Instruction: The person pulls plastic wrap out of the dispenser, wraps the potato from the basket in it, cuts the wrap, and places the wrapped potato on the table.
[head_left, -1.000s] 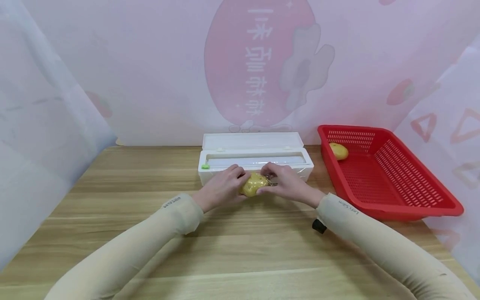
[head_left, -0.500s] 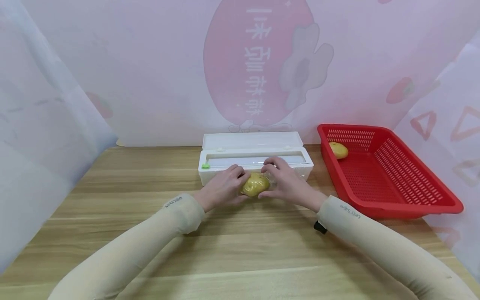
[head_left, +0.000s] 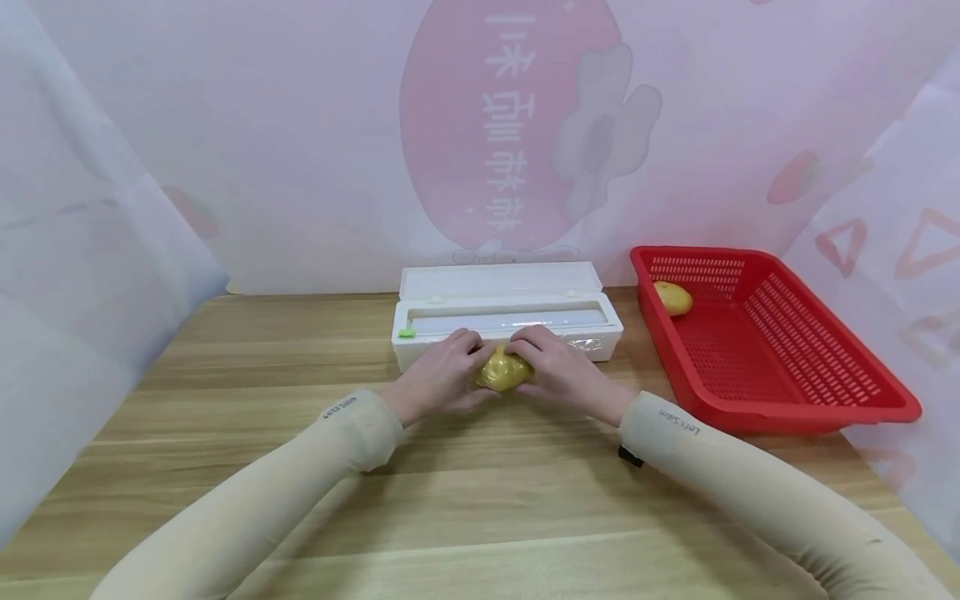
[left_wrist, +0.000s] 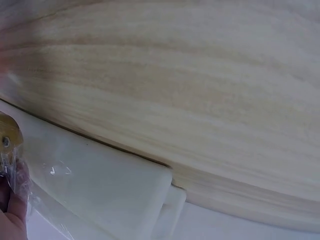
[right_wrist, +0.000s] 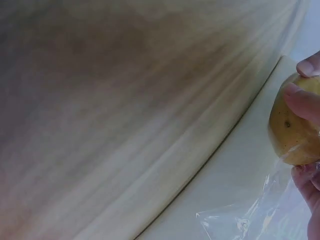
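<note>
A yellow potato (head_left: pixel 502 369), partly covered in clear cling film, is between both hands just in front of a white film dispenser (head_left: pixel 510 340). My left hand (head_left: pixel 442 372) grips its left side. From the right, my right hand (head_left: pixel 564 372) holds it with curled fingers over the top. Loose, wrinkled cling film (right_wrist: pixel 267 210) trails below the potato (right_wrist: pixel 292 125) in the right wrist view. Only an end of the potato (left_wrist: pixel 9 137) and some fingers show at the left wrist view's edge. The dispenser's lid (head_left: pixel 498 281) is raised, and a film roll (head_left: pixel 510 320) lies inside.
A red plastic basket (head_left: pixel 795 412) stands on the right of the wooden table (head_left: pixel 285 350), with another potato (head_left: pixel 673 298) in its left back corner. A small green piece (head_left: pixel 407 333) sits at the dispenser's left front. A printed cloth (head_left: pixel 315 167) hangs behind.
Half a second ago my right fingers were spread off the potato's right side, with film near them. They have since moved left and curled onto it. The left hand keeps its grip.
</note>
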